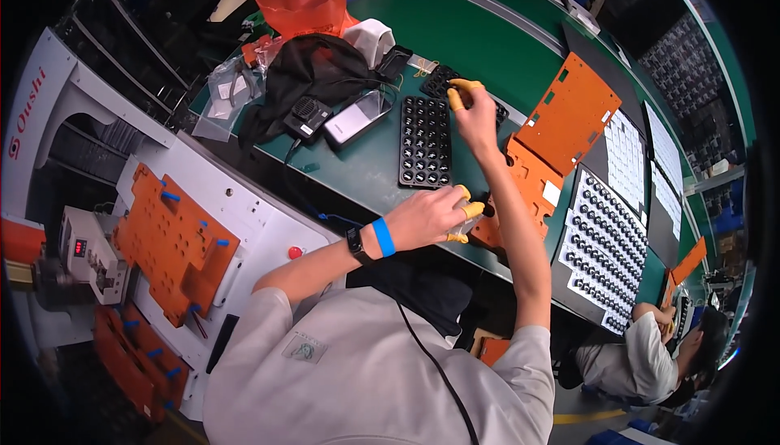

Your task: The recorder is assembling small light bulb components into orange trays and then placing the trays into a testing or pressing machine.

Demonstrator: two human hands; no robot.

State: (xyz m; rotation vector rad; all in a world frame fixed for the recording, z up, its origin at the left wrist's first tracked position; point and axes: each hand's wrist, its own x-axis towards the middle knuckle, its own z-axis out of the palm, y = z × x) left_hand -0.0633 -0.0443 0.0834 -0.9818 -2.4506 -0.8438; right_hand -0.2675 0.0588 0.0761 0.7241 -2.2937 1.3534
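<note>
Yellow finger cots cover several fingertips of both hands. My left hand [431, 216] is curled at the near edge of the green bench, beside the orange hinged fixture [532, 181]. A small dark round piece [488, 210] shows at its fingertips; whether it is held or part of the fixture I cannot tell. Farther out, my right hand [476, 114] bends its thumb and forefinger together over a black tray [439, 79] of small parts. What lies between those fingertips is hidden. Between the hands and slightly left sits another black tray [425, 141], with rows of round black parts.
On the right, white sheets [605, 242] carry rows of black round parts. A power bank [355, 118], a small black device [309, 118], black cloth [313, 75] and an orange bag [302, 0] lie left. A white machine [268, 230] stands at my left; a co-worker [634, 360] sits right.
</note>
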